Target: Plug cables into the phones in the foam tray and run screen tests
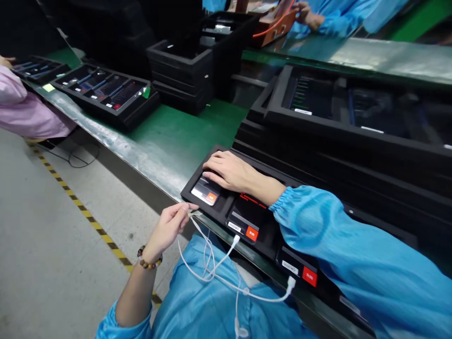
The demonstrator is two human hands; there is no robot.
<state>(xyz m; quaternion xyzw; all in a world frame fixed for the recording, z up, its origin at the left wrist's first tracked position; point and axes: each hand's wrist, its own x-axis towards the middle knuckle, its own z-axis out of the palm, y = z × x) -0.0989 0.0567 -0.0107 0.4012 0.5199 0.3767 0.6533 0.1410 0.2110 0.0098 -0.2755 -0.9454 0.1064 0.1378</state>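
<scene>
Phone (206,189) sits in the left pocket of a black foam tray (190,186), which lies along the near edge of the counter (165,136). Over its upper part lies my right hand (229,170), fingers outstretched and clasping nothing. My left hand (171,226) is just off the counter's near edge, by the tray's left near corner, thumb and forefinger close together; I cannot tell whether that grip is pinching the end of a white cable (197,276) there.

Slack is the risk I'd watch. Loops of cable hang past the near edge over my lap, so a knee or a pull of my left hand could tug a plug (236,240) loose from the middle phone (243,221). Plugs poke out towards that edge, and leaning in might lever one sideways in its port. My puffed right sleeve (318,212) reaches across the tray and could brush the third phone (296,263). A palm bearing down might smudge the glass or set off an unwanted touch.

The phones are thin, glossy slabs with rounded corners; square orange-red patches show on their faces. The foam is matt and thick-walled, with straight-sided pockets. Cables look smooth and pliant, their plug bodies stubby. My sleeve is light blue, crinkled fabric gathered at the wrist; round, polished-looking beads form my bracelet (150,263). The counter is green, with a shiny strip along its near edge.
</scene>
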